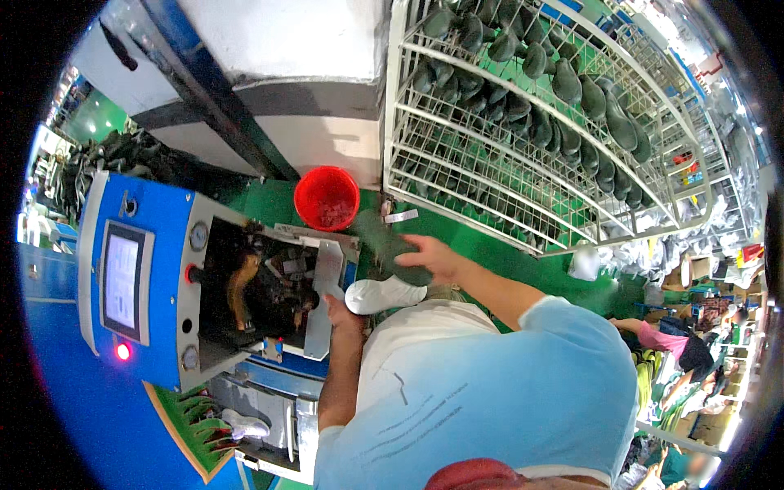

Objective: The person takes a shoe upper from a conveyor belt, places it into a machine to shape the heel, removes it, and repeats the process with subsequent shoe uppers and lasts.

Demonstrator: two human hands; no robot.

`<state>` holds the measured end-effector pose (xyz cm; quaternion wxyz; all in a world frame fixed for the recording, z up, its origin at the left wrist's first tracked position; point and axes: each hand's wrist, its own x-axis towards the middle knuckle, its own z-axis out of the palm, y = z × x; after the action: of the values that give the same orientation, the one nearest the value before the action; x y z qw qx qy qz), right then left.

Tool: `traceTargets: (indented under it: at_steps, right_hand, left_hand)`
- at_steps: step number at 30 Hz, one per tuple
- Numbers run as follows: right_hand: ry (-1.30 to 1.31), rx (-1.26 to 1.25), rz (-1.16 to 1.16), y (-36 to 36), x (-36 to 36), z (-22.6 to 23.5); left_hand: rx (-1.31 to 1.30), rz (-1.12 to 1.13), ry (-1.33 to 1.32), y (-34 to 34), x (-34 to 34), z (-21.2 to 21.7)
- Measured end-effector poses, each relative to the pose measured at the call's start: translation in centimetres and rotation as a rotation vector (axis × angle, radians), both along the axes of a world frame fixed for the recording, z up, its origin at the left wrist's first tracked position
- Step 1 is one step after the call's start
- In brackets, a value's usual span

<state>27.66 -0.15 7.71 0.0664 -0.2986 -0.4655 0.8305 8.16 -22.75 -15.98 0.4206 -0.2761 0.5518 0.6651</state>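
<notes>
My right hand [429, 260] is closed around a dark green shoe last [406, 260], whose far end is smeared by motion. Just below the last, a white shoe upper [385, 295] lies crosswise in front of my body, its right part close under the last. At its left end is my left hand [346, 315], fingers bent against the upper; part of that grip is hidden. Beside my left hand is the open bay of a blue machine [135, 269], with a metal plate [325, 273] at its near side and a curved brown part [241, 290] inside.
A red bucket [327, 198] stands on the green floor beyond the machine. At the far right, a white wire rack [543, 233] carries many dark green lasts. Another white shoe [245, 424] sits in the machine's lower compartment. A person in pink [665, 341] is farther right.
</notes>
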Motion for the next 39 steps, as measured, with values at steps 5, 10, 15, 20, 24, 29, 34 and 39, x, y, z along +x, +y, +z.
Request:
traceTargets:
  at_steps: [5, 10, 15, 20, 24, 29, 34, 39]
  right_hand:
    - [-0.224, 0.129, -0.296, 10.6, 9.5, -3.1]
    - [-0.465, 0.669, -0.322, 18.7, 13.7, -3.5]
    - [-0.387, 0.751, -0.305, 23.8, 7.8, 4.0]
    - [-0.349, 1.476, -0.422, 29.2, 3.2, 6.0]
    - [-0.691, 1.553, -0.585, 36.0, -1.1, 2.5]
    - [-1.043, 1.933, -0.312, 44.7, -2.9, -2.1]
    - [-1.112, 1.650, -0.280, 43.5, -3.1, -0.1]
    - [-0.944, 1.403, -0.463, 29.3, -4.2, -1.0]
  left_hand:
    - [0.375, -0.104, 0.131, 14.3, -6.9, 9.2]
    - [0.036, -0.008, 0.165, 23.9, -9.8, 18.9]
    - [0.068, -0.325, 0.339, 20.1, -7.4, 19.5]
    - [0.078, -0.487, 0.471, 15.3, 0.7, 21.3]
    - [-0.218, -0.756, 0.683, 12.2, 4.2, 23.9]
    - [-0.126, -0.485, 0.401, 6.5, 3.7, 25.5]
    - [-0.218, -0.372, 0.458, -3.1, 5.9, 24.4]
    - [-0.043, 0.044, 0.427, -19.0, 11.2, 24.8]
